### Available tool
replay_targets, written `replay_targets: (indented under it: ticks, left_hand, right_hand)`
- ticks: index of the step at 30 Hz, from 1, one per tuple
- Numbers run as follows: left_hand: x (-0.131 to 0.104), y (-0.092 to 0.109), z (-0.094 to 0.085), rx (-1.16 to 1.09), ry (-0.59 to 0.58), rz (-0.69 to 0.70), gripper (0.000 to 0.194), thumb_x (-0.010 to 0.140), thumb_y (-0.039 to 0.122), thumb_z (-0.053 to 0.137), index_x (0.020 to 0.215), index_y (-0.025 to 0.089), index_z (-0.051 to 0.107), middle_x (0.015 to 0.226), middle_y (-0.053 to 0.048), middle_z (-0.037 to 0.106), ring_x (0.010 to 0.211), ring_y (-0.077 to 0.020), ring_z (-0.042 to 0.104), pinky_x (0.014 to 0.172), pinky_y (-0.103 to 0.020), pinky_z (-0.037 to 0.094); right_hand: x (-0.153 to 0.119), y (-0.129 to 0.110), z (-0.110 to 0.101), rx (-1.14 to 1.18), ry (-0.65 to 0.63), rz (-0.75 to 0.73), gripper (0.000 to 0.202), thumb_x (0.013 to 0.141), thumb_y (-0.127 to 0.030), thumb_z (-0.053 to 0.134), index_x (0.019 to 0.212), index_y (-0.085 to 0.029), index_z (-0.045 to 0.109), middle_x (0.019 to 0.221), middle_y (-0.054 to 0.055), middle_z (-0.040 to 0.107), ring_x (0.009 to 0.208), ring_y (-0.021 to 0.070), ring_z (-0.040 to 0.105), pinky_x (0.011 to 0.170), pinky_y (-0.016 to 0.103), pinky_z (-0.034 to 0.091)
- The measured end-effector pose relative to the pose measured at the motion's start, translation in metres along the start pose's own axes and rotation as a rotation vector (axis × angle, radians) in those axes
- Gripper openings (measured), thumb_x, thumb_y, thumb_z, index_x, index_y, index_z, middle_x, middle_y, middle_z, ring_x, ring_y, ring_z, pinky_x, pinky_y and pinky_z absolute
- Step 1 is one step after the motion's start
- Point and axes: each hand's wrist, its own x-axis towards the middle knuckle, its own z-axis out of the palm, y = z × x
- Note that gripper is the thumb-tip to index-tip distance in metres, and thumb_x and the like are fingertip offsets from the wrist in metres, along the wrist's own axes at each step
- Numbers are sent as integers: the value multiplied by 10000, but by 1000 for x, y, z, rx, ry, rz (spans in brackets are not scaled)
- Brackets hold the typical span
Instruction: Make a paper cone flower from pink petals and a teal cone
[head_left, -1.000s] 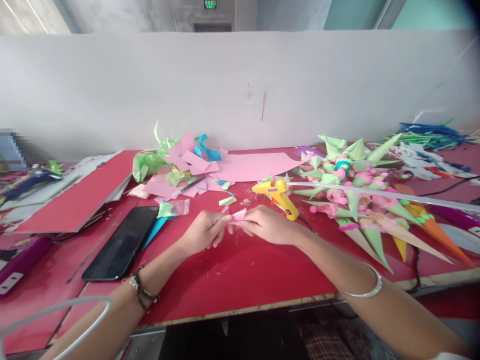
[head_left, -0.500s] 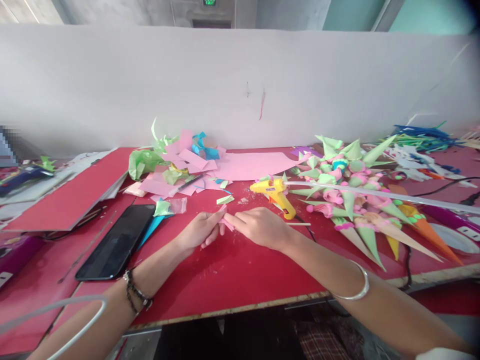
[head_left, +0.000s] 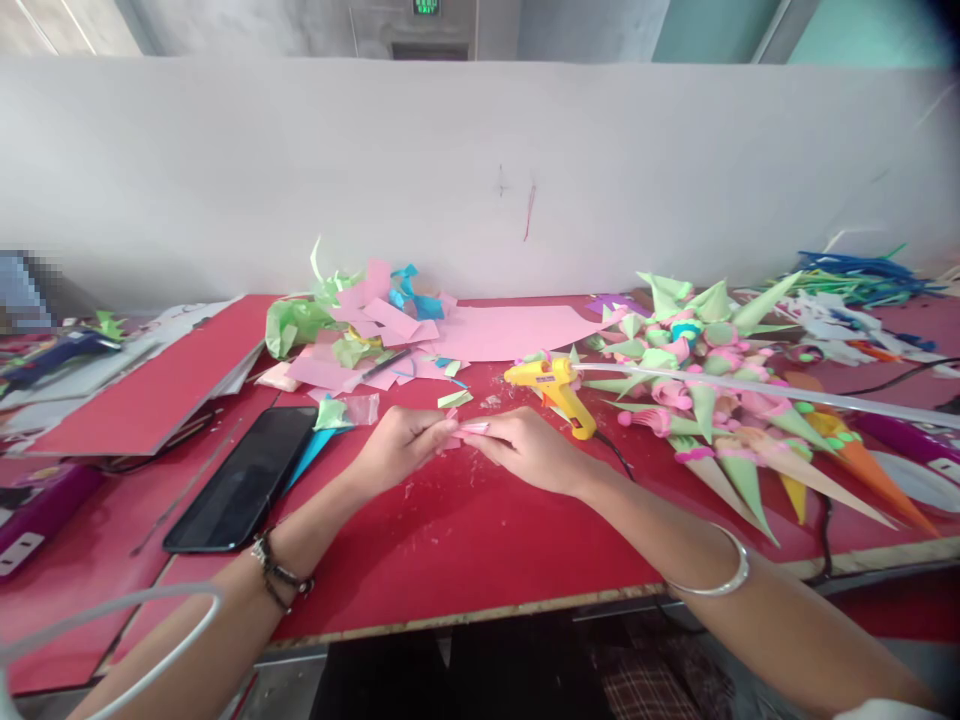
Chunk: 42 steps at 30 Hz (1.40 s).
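Observation:
Between my two hands is a small folded piece of pink paper, low over the middle of the red table. My left hand pinches its left end between thumb and fingers. On its right side the fingers of my right hand close on the same piece. A yellow glue gun lies just beyond my right hand, its nozzle to the left. Small green paper scraps lie behind my hands.
A black phone lies left of my left forearm. Pink paper sheets and crumpled green paper are at the back. Many paper cones are heaped on the right. A red board is at the left.
My right hand has turned, and the pink piece now lies more level between my fingers. The whole view has shifted slightly.

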Motion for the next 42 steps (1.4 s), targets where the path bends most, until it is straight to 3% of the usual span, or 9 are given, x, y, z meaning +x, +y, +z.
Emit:
replay_targets:
  ticks: [7, 11, 14, 17, 20, 25, 34, 37, 42]
  left_hand:
    - [1, 12, 10, -445, -65, -458, 469, 822, 496, 344, 490, 170, 395, 264, 78, 318, 253, -45, 290, 337, -166, 271]
    - [0, 17, 10, -526, -105, -557, 466, 806, 525, 344, 489, 184, 359, 269, 87, 264, 260, -58, 288, 329, -175, 258]
    - [-1, 15, 7, -218, -39, -391, 507, 842, 501, 269, 467, 178, 379, 306, 51, 338, 307, -73, 345, 387, -197, 299]
    - [-1, 10, 0, 176, 25, -7, 469, 848, 452, 319, 512, 159, 465, 434, 17, 446, 417, -86, 394, 456, -215, 288]
    - [-1, 6, -7, 245, -46, 200, 411, 851, 408, 354, 573, 155, 520, 475, 17, 471, 456, -87, 402, 480, -217, 282]
    - [0, 12, -5, -107, -64, -61, 481, 849, 430, 337, 463, 156, 423, 340, 50, 396, 321, -50, 365, 389, -180, 289]
    - [1, 18, 5, -431, -160, -507, 489, 823, 508, 318, 450, 192, 314, 248, 79, 267, 247, -52, 279, 322, -180, 253]
    - [0, 19, 2, -276, -131, -428, 489, 839, 492, 279, 454, 191, 310, 286, 69, 281, 285, -58, 294, 357, -194, 260]
    - [-2, 13, -11, 233, 40, 35, 384, 859, 359, 316, 536, 167, 399, 465, 41, 356, 441, -76, 321, 461, -217, 246]
  right_hand:
    - [-2, 7, 9, -650, 6, -156, 319, 912, -190, 267, 1040, -132, 554, 658, 39, 636, 523, 107, 553, 438, 237, 263]
    - [-3, 0, 7, -769, -20, -202, 349, 892, -92, 215, 1068, -91, 517, 661, 54, 611, 541, 117, 547, 443, 261, 241]
    - [-3, -5, 6, -627, -44, -91, 309, 910, -183, 250, 982, -125, 545, 629, 41, 595, 516, 119, 526, 446, 252, 231]
    - [-3, -7, 3, -249, -75, 52, 305, 911, -300, 300, 869, -149, 561, 609, 12, 575, 502, 96, 486, 458, 220, 259]
    - [-3, -9, -1, 111, -146, 122, 329, 906, -328, 308, 792, -145, 557, 568, -21, 516, 487, 70, 439, 466, 191, 296]
    - [-3, -12, -3, 128, -75, 75, 312, 907, -309, 315, 878, -144, 579, 641, -2, 563, 522, 73, 457, 497, 193, 319]
    - [-4, 1, 2, -627, -9, -154, 320, 916, -190, 254, 1012, -130, 553, 607, 31, 581, 501, 115, 515, 462, 247, 238]
    - [-3, 1, 1, -579, 14, -135, 319, 913, -220, 275, 951, -143, 582, 592, 24, 577, 496, 111, 492, 467, 248, 233]
    - [-1, -4, -2, -64, 0, -7, 379, 909, -341, 303, 719, -143, 563, 532, -25, 478, 473, 65, 410, 487, 198, 279]
